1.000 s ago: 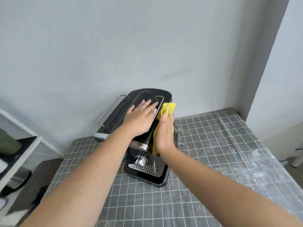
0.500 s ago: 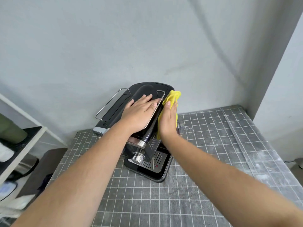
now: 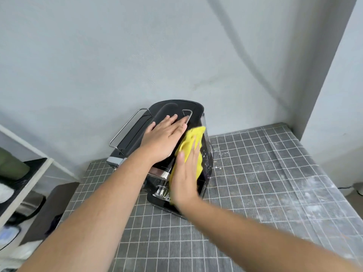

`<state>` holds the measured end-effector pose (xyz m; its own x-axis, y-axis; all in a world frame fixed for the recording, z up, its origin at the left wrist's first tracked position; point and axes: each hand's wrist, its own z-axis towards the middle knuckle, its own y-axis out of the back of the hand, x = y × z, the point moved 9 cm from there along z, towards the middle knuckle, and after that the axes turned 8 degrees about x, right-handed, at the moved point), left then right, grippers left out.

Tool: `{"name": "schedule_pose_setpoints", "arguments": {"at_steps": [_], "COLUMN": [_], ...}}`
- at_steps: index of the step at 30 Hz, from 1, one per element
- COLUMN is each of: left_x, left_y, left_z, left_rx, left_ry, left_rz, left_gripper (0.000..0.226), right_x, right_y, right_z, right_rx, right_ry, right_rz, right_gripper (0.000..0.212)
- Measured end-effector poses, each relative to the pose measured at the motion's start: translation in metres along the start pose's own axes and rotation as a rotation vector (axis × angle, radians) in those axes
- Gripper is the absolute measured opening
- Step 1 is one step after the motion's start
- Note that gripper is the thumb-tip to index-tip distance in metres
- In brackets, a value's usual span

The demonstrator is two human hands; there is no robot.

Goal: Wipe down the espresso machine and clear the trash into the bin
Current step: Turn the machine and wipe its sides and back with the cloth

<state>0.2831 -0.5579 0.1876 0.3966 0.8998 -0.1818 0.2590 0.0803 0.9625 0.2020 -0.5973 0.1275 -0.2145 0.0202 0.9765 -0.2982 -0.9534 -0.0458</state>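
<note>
Got the black espresso machine (image 3: pixel 137 132) parked at the far left corner of the gridded tabletop (image 3: pixel 255 193), backed against the wall. Resting the left hand (image 3: pixel 167 138) flat on its top, fingers straight and close together. Pressing a yellow cloth (image 3: pixel 193 142) onto its right side with the right hand (image 3: pixel 185 179), fingers straight and together too.
</note>
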Motion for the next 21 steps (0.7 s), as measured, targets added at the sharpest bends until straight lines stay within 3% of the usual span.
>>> {"name": "schedule_pose_setpoints", "arguments": {"at_steps": [3,8,12,14,18,21], "left_x": [-0.001,0.000,-0.005,-0.010,-0.011,-0.013], "left_y": [0.000,0.000,0.017,0.019,0.022,0.012], "left_z": [0.000,0.000,0.015,0.024,0.021,0.023], "left_rx": [0.005,-0.002,-0.107,-0.113,-0.219,-0.093], "left_ry": [-0.010,-0.001,0.040,0.045,0.014,-0.028], "left_rz": [-0.017,-0.016,0.064,0.053,-0.097,-0.090], "left_gripper": [0.045,0.046,0.044,0.042,0.032,0.042], "right_x": [-0.005,-0.030,0.003,-0.002,-0.022,-0.022], "right_y": [-0.001,0.027,-0.002,-0.003,0.023,0.028], "right_z": [-0.006,0.082,0.006,0.002,0.077,0.075], "right_rx": [-0.019,-0.039,0.030,0.037,-0.011,-0.011], "right_ry": [0.014,-0.233,0.011,0.026,-0.111,-0.019], "right_rz": [-0.010,0.042,-0.012,-0.020,-0.058,-0.064], "right_gripper": [0.061,0.055,0.065,0.067,0.059,0.062]}}
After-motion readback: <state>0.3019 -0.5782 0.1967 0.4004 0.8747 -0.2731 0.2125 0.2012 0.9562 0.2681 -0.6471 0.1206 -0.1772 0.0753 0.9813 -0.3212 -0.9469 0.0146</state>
